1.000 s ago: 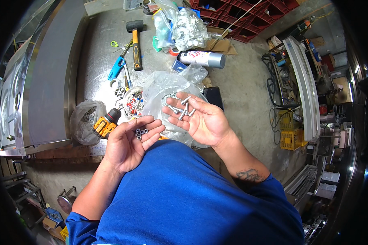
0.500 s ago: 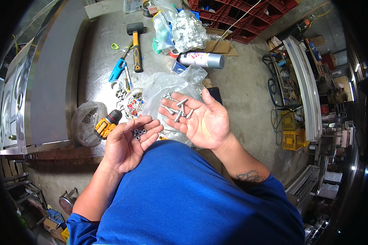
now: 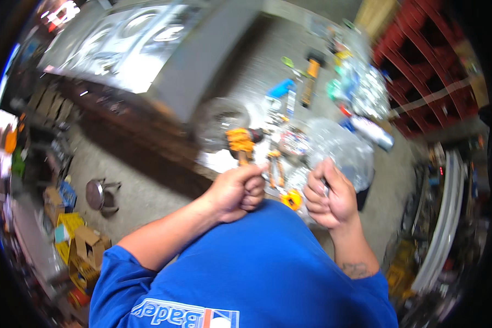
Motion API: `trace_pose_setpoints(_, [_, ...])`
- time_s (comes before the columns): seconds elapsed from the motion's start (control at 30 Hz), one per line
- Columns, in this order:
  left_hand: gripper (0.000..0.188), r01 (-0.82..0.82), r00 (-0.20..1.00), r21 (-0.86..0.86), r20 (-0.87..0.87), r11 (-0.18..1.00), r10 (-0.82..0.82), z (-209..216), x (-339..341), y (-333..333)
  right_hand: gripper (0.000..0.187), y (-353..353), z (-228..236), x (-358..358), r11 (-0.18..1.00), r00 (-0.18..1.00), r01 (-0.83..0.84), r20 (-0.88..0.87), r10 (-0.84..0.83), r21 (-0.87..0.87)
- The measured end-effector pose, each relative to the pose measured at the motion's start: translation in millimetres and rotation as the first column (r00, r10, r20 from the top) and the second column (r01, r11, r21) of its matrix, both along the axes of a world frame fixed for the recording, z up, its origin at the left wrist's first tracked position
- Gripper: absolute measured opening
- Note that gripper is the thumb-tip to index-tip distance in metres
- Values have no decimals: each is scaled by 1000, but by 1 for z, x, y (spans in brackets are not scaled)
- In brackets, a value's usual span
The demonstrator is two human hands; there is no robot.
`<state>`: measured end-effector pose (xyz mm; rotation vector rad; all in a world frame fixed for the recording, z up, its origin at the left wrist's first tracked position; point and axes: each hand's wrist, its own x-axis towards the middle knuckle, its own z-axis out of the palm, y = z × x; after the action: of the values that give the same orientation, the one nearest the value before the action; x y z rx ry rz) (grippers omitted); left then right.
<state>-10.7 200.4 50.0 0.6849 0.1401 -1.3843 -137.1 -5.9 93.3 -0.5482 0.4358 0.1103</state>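
Note:
My left hand (image 3: 240, 194) is closed in a fist near the table's front edge; the nuts seen in its palm earlier are hidden inside. To its right, my right hand (image 3: 331, 197) is closed too, a bit of grey metal showing between the fingers where the bolts lay. Just beyond the left fist stands a yellow and black cordless drill (image 3: 240, 142). Orange-handled pliers (image 3: 276, 170) and a round yellow-orange thing (image 3: 291, 200) lie between the hands. Behind my right hand spreads a clear plastic bag (image 3: 347, 147), beside a blurred container of small parts (image 3: 293, 141).
A mallet (image 3: 310, 79), a blue-handled tool (image 3: 281, 88) and a spray can (image 3: 373, 133) lie farther back on the metal table. A large steel unit (image 3: 208, 60) takes up its left side. Red crates (image 3: 421, 71) stand at the far right, a stool (image 3: 96, 194) on the floor at left.
Both open palms have closed, over nuts in the left and bolts in the right. The view has swung left, so the table now appears farther right, blurred.

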Motion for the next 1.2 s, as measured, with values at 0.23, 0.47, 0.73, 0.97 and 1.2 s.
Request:
trace_pose_setpoints(0.23, [49,-156,957,-70,236,985,169,-5,44,167,29,140,5,81,849,840,-504,139,525,-161])
trace_pose_setpoints(0.47, [45,-483,835,-90,251,871,489,-15,100,398,15,255,71,204,325,574,-616,-126,809,-718])
trace_pose_setpoints(0.73, [46,-539,760,-56,398,841,514,-6,206,512,18,305,176,362,-78,616,-306,-259,743,-949])
trace_pose_setpoints(0.97, [47,-672,560,-51,618,739,552,18,367,599,22,329,196,561,-398,649,-6,-306,696,-917])
trace_pose_setpoints(1.2, [37,-692,369,-82,813,717,449,94,537,648,20,373,121,760,-510,637,-177,-494,592,-841])
